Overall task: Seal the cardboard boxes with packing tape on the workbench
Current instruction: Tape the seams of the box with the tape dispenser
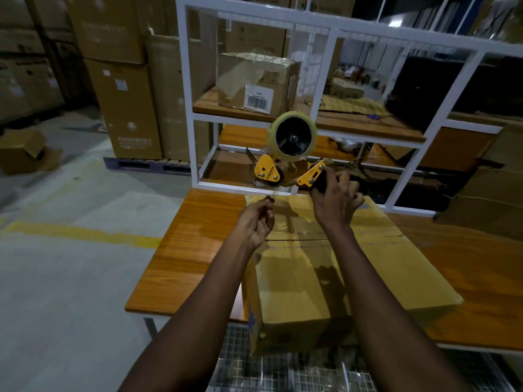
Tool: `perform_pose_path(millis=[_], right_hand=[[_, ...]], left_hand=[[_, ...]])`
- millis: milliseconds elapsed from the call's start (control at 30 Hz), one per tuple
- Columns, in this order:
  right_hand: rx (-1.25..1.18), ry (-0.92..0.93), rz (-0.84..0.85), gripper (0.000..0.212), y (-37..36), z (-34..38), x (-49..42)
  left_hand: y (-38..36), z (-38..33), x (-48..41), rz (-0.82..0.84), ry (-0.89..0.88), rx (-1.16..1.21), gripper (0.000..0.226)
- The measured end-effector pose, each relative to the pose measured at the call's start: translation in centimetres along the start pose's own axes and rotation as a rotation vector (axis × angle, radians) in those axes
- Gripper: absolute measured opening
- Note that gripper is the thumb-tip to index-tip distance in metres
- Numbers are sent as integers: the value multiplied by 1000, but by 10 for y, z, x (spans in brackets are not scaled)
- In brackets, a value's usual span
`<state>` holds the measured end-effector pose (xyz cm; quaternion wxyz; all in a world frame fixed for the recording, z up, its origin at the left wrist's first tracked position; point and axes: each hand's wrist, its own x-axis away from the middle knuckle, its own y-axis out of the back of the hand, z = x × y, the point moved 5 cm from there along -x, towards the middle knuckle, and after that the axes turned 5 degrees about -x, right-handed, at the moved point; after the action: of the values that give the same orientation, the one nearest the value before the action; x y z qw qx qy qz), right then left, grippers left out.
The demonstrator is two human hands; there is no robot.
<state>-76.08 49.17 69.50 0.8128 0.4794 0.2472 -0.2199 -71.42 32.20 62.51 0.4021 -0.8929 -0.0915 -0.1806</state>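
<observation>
Dispenser (pixel 285 159), handle clamped in right hand (pixel 335 202) fingers, held over far edge of box (pixel 339 264) on worktop (pixel 184 250); left hand (pixel 256 222) fingers pinch tape end (pixel 273 194), likely to anchor a strip.

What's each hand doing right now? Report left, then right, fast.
Left hand: pinches the tape end.
Right hand: grips the dispenser by its handle.

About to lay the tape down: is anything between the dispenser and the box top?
Nothing visible. The right hand holds the tape dispenser over the cardboard box; the left hand pinches the tape end.
</observation>
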Motion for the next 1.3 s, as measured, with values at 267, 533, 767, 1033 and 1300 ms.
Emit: perform_pose_path(millis=[267, 533, 767, 1033, 1300], right_hand=[[40, -40, 87, 41, -13, -1, 9], [25, -42, 115, 47, -28, -22, 17], [-42, 71, 164, 44, -47, -45, 31], [-6, 114, 217, 40, -60, -52, 39], [13, 108, 279, 50, -63, -53, 51]], left_hand=[[13, -12, -1, -101, -91, -104, 16], [50, -44, 3, -192, -172, -472, 14], [81, -39, -1, -68, -267, -803, 11], [108, -21, -21, -56, -288, -908, 13], [123, -9, -32, -56, -290, -952, 14]])
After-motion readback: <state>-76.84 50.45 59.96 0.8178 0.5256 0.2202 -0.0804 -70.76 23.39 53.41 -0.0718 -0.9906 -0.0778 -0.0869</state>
